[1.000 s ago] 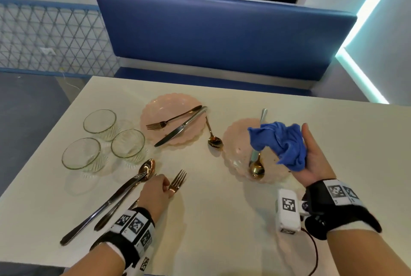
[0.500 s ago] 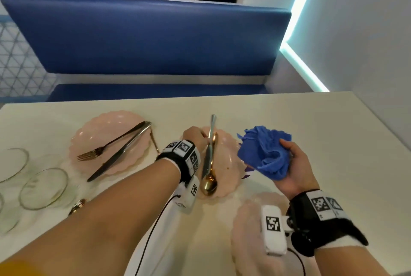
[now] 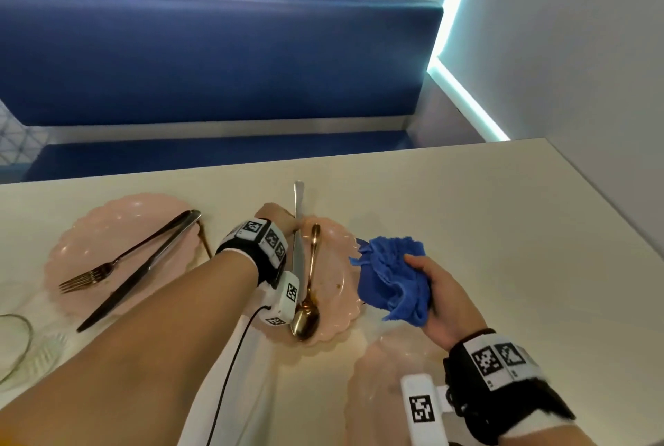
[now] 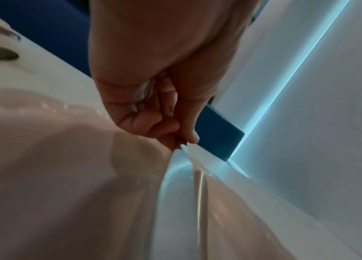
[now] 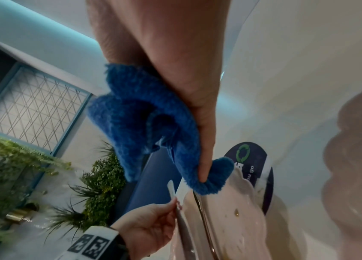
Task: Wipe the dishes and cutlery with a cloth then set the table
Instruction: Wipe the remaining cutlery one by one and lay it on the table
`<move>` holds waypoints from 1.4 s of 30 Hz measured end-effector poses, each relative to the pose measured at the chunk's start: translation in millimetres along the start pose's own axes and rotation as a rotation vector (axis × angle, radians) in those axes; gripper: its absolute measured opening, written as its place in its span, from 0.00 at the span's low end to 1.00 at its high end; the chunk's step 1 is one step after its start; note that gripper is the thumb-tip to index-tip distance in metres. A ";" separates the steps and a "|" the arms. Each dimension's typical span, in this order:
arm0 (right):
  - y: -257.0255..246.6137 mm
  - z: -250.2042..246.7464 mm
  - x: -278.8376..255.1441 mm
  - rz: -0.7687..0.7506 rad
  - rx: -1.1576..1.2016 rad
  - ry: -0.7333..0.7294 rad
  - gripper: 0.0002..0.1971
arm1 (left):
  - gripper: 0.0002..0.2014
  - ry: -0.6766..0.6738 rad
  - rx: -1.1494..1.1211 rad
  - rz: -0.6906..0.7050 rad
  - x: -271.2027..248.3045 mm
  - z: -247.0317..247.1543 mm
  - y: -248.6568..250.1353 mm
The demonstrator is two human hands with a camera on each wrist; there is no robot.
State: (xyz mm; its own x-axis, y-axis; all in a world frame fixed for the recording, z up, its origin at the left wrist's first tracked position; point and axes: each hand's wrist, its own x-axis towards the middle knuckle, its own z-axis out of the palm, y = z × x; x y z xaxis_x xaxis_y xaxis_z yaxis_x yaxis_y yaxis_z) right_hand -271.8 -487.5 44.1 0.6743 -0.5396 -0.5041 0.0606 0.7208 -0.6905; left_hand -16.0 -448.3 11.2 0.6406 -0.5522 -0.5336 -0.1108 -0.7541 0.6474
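Far left on the table (image 3: 467,194), glass bowls (image 3: 16,345) sit beside a pink plate (image 3: 90,240) carrying a fork (image 3: 107,267) and a dark knife (image 3: 143,267). At centre, the left hand (image 3: 278,221) pinches the handle of a silver utensil (image 3: 297,230) lying along the left edge of a second pink plate (image 3: 337,276); a gold spoon (image 3: 309,287) rests on this plate, which shows brown specks. To the right, the right hand (image 3: 436,296) grips a bunched blue cloth (image 3: 393,276) just above that plate's rim. A third pink plate (image 3: 377,384) lies nearest the viewer.

The step in hand appears to be lifting the silver utensil for wiping. It is best raised clear of the spoon, then drawn through a fold of cloth from handle to tip.

In the right wrist view, a dark round sticker (image 5: 247,158) beyond the plate bears a green recycling symbol and the partial words "ou go"; the wristbands carry square coded markers.
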 end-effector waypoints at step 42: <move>-28.6 102.6 1.6 -0.230 -1.409 -0.442 0.10 | 0.07 -0.346 0.185 0.484 -152.3 -155.3 -81.8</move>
State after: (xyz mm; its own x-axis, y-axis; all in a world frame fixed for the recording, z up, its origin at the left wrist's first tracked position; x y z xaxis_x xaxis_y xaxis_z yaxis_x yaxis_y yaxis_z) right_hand -196.9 -464.4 116.3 0.9271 -0.2224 -0.3018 -0.3742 -0.4992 -0.7816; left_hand 13.5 -247.3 124.0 0.2045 -0.9068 -0.3687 -0.4771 -0.4212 0.7713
